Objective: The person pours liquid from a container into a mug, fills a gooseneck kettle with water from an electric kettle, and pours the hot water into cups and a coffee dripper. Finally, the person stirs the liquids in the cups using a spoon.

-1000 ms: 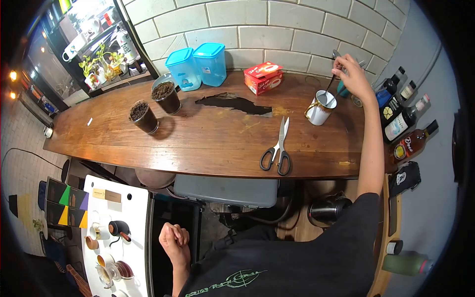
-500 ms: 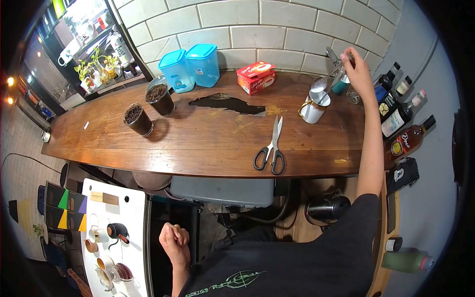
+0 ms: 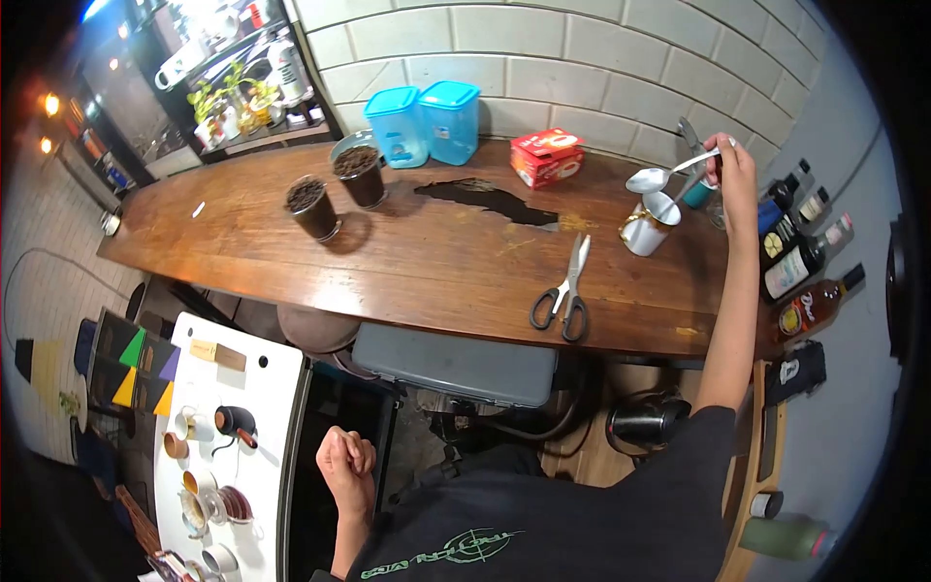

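Observation:
My right hand (image 3: 734, 179) pinches the handle of a metal spoon (image 3: 647, 181), whose bowl hangs just above a white mug (image 3: 645, 235) with a gold-coloured handle. Another metal utensil leans inside the mug; its lower end is hidden. Near the body, away from the counter, my left hand (image 3: 346, 466) is curled closed with nothing visible in it. Black-handled scissors (image 3: 562, 296) lie with blades nearly together, left of the mug. A red box (image 3: 546, 158) stands farther back by the wall.
Two glasses of dark grounds or soil (image 3: 312, 209) and two blue-lidded containers (image 3: 451, 121) stand on the wooden counter (image 3: 436, 267). Bottles (image 3: 793, 264) line the right side. A white table (image 3: 281, 388) with cups is lower left; a kettle (image 3: 645, 427) sits below.
The spoon has come up and out of the mug, now held near level with its bowl toward the left. The whole view has shifted and tilted a little. My left hand stays curled.

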{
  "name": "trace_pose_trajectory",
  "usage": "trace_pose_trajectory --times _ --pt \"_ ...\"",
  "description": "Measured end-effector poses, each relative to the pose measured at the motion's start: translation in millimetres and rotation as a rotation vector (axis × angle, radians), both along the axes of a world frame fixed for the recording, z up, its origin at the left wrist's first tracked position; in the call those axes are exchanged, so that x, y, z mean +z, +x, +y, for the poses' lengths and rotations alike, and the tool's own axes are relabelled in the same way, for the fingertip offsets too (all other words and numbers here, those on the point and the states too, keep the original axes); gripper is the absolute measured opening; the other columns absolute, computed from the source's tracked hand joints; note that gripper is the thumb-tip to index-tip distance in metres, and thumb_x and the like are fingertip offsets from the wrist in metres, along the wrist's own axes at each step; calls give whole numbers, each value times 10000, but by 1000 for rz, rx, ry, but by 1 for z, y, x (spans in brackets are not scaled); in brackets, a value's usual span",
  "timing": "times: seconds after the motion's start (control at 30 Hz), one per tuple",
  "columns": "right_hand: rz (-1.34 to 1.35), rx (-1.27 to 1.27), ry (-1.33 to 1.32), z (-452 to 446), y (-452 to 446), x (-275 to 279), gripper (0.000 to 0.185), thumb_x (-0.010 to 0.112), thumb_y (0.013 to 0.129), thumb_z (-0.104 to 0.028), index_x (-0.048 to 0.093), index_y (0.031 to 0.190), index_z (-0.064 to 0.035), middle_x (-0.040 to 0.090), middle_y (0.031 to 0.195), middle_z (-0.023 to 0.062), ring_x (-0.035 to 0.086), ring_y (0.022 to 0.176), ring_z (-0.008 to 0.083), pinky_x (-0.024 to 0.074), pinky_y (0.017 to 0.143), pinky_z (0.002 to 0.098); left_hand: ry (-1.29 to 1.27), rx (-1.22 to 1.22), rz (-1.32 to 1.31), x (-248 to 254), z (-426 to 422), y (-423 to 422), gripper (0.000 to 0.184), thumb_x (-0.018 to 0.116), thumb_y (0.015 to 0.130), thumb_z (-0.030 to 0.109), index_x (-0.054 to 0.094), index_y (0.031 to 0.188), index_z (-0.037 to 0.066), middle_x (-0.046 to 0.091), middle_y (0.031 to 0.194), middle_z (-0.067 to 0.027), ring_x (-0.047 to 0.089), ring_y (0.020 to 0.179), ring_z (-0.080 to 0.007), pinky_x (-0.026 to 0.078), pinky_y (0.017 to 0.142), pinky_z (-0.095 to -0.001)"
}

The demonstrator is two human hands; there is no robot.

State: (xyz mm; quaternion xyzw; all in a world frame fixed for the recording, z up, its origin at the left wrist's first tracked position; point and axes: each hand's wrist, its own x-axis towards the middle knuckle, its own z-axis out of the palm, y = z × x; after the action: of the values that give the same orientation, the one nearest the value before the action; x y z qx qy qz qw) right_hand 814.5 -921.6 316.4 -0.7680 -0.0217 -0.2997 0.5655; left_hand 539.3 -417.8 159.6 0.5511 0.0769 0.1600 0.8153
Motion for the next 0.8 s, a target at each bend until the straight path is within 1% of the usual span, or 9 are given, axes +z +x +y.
trace_pose_trajectory --times 0.17,0.27,0.47,0.53,0.63,0.67,0.7,0.73,0.8 --pt "27 255 290 104 -10 1 276 495 1036 -295 574 935 -51 509 671 -6 475 589 65 374 540 218 -68 -2 47 0 12 -16 395 477 1046 319 418 733 86 342 578 27 272 476 -54 215 460 -234" --pt "5 522 405 183 -16 -15 269 487 1041 -290 539 930 -50 514 677 17 486 592 97 385 547 233 -52 18 64 3 18 -29 396 477 1040 322 417 720 97 317 562 39 259 462 -58 224 464 -240" --pt "43 786 491 348 -77 -26 279 457 1055 -277 514 905 -49 493 659 20 486 604 94 387 548 235 -47 112 -32 5 58 -83 406 452 1053 319 446 726 78 349 552 22 276 465 -64 222 469 -245" --pt "1 908 506 390 -102 -51 286 432 1065 -276 510 894 -60 488 665 25 480 592 81 383 527 234 -72 217 -75 -3 78 -114 382 439 1061 266 445 736 65 358 567 16 297 488 -52 222 464 -220" --pt "32 730 124 452 -157 -142 274 436 1064 -219 527 862 -59 500 697 11 491 576 60 395 506 227 -33 410 -58 -3 108 -173 391 393 1076 284 421 737 90 316 549 28 259 463 -62 227 475 -244" --pt "-32 775 -205 467 -174 -186 209 502 1026 -138 547 855 -26 547 714 67 572 600 152 451 554 287 -44 464 -47 -5 119 -195 393 390 1077 286 416 735 94 311 550 28 256 462 -61 223 471 -242" --pt "-97 848 -446 478 -194 -225 113 545 978 -69 573 894 1 583 773 151 619 675 286 482 627 356 -53 512 -29 -7 128 -214 393 391 1077 286 414 734 95 311 550 27 254 461 -60 222 468 -241" --pt "-127 897 -516 489 -216 -248 65 557 956 -44 585 945 14 586 819 195 605 741 377 483 674 392 -62 556 -7 -8 136 -234 394 391 1077 286 412 734 95 311 551 27 252 460 -59 221 465 -240" --pt "-64 904 -561 505 -248 -263 96 535 975 -55 596 970 19 604 808 180 622 722 337 484 668 373 -60 598 7 -12 149 -271 395 392 1077 285 410 731 94 311 550 27 249 459 -58 221 463 -239"
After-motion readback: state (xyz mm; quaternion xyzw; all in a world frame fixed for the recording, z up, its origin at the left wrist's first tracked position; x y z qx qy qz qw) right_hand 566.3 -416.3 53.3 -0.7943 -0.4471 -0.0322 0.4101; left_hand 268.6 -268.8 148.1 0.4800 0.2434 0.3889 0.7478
